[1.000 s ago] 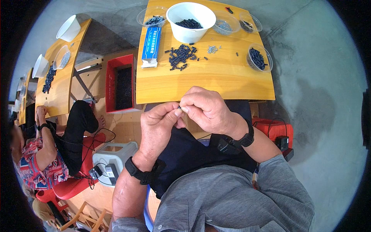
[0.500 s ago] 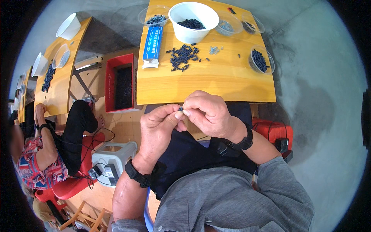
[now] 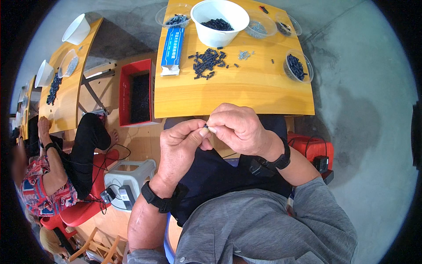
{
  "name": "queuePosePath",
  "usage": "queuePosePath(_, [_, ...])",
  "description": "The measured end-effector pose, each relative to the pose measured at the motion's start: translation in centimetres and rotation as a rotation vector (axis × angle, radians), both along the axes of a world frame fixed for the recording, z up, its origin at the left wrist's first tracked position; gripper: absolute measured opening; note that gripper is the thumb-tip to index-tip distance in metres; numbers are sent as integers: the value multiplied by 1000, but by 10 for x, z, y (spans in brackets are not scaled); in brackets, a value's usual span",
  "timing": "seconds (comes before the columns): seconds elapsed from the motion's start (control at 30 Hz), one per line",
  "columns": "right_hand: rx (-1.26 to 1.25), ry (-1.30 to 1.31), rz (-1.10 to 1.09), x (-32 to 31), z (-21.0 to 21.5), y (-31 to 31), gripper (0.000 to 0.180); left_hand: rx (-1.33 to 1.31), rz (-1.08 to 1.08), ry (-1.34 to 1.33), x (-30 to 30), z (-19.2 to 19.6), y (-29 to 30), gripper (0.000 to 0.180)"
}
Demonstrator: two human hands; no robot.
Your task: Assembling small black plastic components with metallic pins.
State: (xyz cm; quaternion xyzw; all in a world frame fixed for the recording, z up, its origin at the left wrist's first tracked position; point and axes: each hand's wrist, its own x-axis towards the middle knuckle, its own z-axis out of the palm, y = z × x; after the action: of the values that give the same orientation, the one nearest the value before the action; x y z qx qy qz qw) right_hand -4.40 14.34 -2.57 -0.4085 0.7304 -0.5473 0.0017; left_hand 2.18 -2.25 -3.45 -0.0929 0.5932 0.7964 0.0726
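Just past the table's front edge, above my lap, my two hands meet. My left hand [image 3: 178, 143] is closed, pinching a tiny dark piece [image 3: 206, 126] between thumb and fingertips. Against that same piece, the thumb and forefinger of my right hand [image 3: 239, 127] are pressed together; whatever they grip there is too small to make out. On the table beyond lies a loose pile of short black cylindrical pieces [image 3: 206, 64]. To its right sits a small heap of silvery bits [image 3: 244, 55], seemingly little metal parts.
On the wooden table [image 3: 237, 94] stand a white bucket [image 3: 220, 40] of black pieces, a blue-and-white box [image 3: 172, 50] and several clear tubs, one tub [image 3: 310, 70] at the right edge. A red bin [image 3: 124, 92] is left of the table. Another person [image 3: 50, 176] sits further left.
My hands keep their pinch in nearly the same place, and less of the dark piece shows between the fingertips. The table sits slightly higher in view.
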Motion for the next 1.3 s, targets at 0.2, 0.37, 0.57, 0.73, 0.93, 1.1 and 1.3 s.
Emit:
queuePosePath(0.2, [10,-16,-37,5,-2,-3,13,-13,-2,-23,1,1,0,11])
queuePosePath(0.37, [42,-102,-17,12,-12,0,10,-98,-49,-111,1,-2,0,10])
queuePosePath(0.57, [104,-669,133,-4,-3,13,3,-60,-46,-109,2,-2,3,9])
queuePosePath(0.73, [245,-349,-385,-60,-60,38,9,-39,2,-84,-1,-2,0,10])
queuePosePath(0.93, [343,-133,-558,-111,-94,58,11,-31,-3,-87,0,-5,1,10])
queuePosePath(1.1, [408,-174,-581,-123,-95,39,20,-11,6,-86,0,-7,-1,9])
queuePosePath(1.3, [557,-115,-639,-124,-94,26,18,17,22,-77,0,-6,-2,10])
